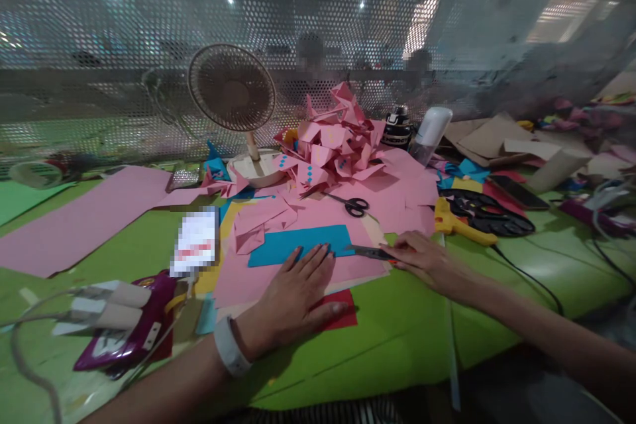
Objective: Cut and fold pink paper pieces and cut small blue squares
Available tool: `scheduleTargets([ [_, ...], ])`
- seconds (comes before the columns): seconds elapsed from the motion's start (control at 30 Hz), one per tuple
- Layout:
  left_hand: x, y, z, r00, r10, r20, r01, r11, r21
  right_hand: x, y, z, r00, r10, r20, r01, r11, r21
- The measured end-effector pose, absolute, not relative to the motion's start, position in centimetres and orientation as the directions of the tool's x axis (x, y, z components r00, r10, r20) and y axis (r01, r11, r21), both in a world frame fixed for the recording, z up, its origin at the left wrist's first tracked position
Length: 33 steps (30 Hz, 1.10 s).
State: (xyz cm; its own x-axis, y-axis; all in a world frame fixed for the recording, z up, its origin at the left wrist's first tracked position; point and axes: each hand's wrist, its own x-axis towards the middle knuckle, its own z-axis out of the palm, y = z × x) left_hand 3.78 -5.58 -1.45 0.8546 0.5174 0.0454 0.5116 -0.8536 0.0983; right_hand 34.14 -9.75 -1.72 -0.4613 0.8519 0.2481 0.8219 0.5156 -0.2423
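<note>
A blue paper strip lies on stacked pink sheets. My left hand, a pale band at its wrist, rests flat with its fingertips on the strip's lower edge and its fingers stretched out. In my right hand is what looks like a pair of scissors with dark blades and a bit of orange at the handle. Their tip points left and touches the right end of the blue strip; the handle is mostly hidden by my fingers. Part of a red sheet shows beside my left thumb.
Folded pink paper pieces are heaped at the back, with black-handled scissors before them. A fan stands behind. Rightward lie a yellow glue gun and a phone; leftward, a purple power strip with plugs and cables.
</note>
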Motion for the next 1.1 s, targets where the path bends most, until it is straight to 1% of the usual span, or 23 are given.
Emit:
scheduleTargets([
  [0.2,3.9,-5.6,-1.1,0.852,0.523,0.009,0.520,-0.848,0.106,34.0,-9.6,-1.8,-0.469,0.858,0.211,0.815,0.512,-0.272],
  [0.4,3.9,-5.7,-1.1,0.849,0.528,0.021,0.523,-0.845,0.111,34.4,-9.3,-2.6,-0.493,0.838,0.233,0.810,0.540,-0.230],
  [0.6,3.8,-5.7,-1.1,0.849,0.527,0.025,0.521,-0.846,0.115,34.6,-9.7,-2.7,-0.503,0.837,0.215,0.816,0.542,-0.202],
  [0.73,3.8,-5.7,-1.3,0.847,0.530,0.036,0.523,-0.844,0.124,34.4,-10.0,-2.6,-0.503,0.828,0.247,0.817,0.549,-0.176],
  [1.0,3.8,-5.8,-1.1,0.848,0.530,0.013,0.525,-0.843,0.119,32.7,-9.4,-2.9,-0.507,0.830,0.234,0.835,0.540,-0.107],
  [1.1,3.8,-5.8,-1.1,0.843,0.537,0.016,0.532,-0.838,0.120,32.5,-9.6,-2.8,-0.511,0.827,0.235,0.832,0.545,-0.107],
])
